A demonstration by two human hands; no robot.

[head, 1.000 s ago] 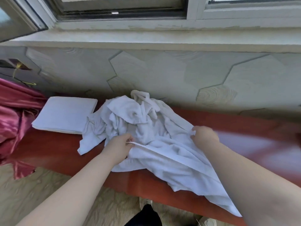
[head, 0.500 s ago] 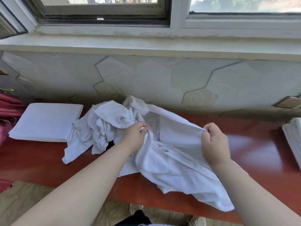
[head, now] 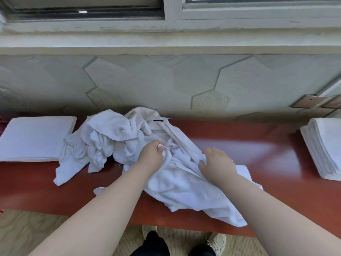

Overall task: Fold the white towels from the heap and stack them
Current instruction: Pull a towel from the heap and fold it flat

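Towel rumpled white, left hand grip pinching it, right hand grip unclear

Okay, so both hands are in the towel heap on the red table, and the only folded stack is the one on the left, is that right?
Not quite. The head view shows two folded stacks, not one: the left stack and a right stack at the other end of the red table. The rest holds: the left hand and the right hand are both in the towel heap.

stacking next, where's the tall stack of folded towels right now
In the head view, the tall stack sits at the far right end of the red table, apart from the heap.
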